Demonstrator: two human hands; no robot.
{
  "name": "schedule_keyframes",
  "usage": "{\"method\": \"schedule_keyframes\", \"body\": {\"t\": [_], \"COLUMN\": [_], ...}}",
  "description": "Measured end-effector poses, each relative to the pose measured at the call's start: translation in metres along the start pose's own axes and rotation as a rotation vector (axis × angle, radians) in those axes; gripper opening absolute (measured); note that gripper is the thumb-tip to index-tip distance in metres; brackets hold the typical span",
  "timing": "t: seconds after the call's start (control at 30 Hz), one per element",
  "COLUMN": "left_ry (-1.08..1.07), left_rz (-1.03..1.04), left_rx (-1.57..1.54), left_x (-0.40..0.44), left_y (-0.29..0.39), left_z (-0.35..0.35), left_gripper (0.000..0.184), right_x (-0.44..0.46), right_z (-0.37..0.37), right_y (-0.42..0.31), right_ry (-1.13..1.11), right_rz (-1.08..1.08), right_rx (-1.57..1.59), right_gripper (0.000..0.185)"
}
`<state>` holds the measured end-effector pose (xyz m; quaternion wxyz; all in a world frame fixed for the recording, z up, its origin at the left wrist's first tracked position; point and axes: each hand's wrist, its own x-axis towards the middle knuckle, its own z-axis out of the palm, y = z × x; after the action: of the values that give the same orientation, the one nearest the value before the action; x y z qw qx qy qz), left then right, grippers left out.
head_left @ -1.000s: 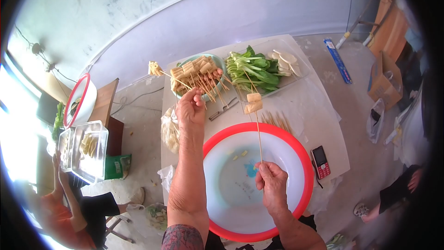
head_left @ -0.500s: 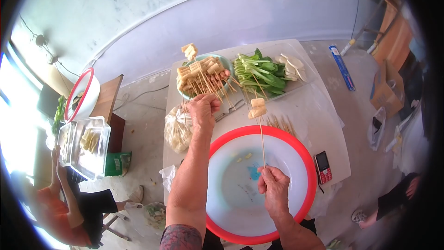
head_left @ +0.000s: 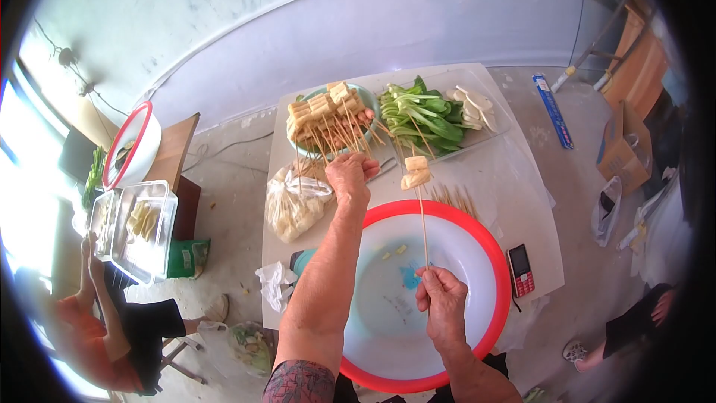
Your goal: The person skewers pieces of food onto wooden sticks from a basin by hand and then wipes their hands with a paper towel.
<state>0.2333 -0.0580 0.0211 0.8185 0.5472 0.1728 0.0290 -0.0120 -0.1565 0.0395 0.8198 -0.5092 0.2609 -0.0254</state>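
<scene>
Lying heaped in the far bowl (head_left: 368,94), many loaded skewers (head_left: 317,116) look done, while thin sticks (head_left: 456,200), seemingly bare, and a plastic bag (head_left: 294,213) of pale food on the left appear unused. Over the near basin (head_left: 499,269), the right hand (head_left: 441,295) pinches one skewer (head_left: 424,227) between thumb and fingers, two pieces at its far end. The left hand (head_left: 352,177) is curled beside the heap's stick ends; whether it grips any cannot be told.
</scene>
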Motion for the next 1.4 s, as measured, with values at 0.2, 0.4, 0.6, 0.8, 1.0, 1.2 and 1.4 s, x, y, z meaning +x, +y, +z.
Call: {"method": "schedule_keyframes", "body": {"t": [0.2,0.4,0.6,0.8,1.0,1.2,1.4], "left_ry": [-0.032,-0.253,-0.332,-0.234,0.053,0.048,0.069], "left_rz": [-0.036,-0.036,-0.179,-0.174,-0.116,-0.157,-0.164], "left_rx": [0.124,0.307,0.256,0.212,-0.207,-0.273,-0.311], "left_x": [-0.029,-0.130,-0.179,-0.174,-0.150,-0.133,-0.132], "left_y": [0.018,0.015,0.006,0.007,0.016,0.026,0.021], "left_z": [-0.010,-0.055,-0.074,-0.092,-0.113,-0.140,-0.140], "left_gripper": [0.031,0.031,0.029,0.035,0.050,0.023,0.013], "right_x": [0.001,0.003,-0.007,-0.014,-0.020,-0.026,-0.026], "right_z": [0.000,0.001,0.009,0.016,0.016,0.020,0.021], "right_y": [-0.001,0.003,0.015,0.023,0.032,0.034,0.025], "right_ry": [-0.039,-0.061,-0.150,-0.238,-0.353,-0.421,-0.418], "right_rz": [0.021,0.034,0.100,0.152,0.176,0.183,0.107], "right_rx": [-0.024,0.000,-0.074,-0.194,-0.263,-0.358,-0.516], "right_gripper": [0.019,0.018,0.017,0.016,0.019,0.020,0.019]}}
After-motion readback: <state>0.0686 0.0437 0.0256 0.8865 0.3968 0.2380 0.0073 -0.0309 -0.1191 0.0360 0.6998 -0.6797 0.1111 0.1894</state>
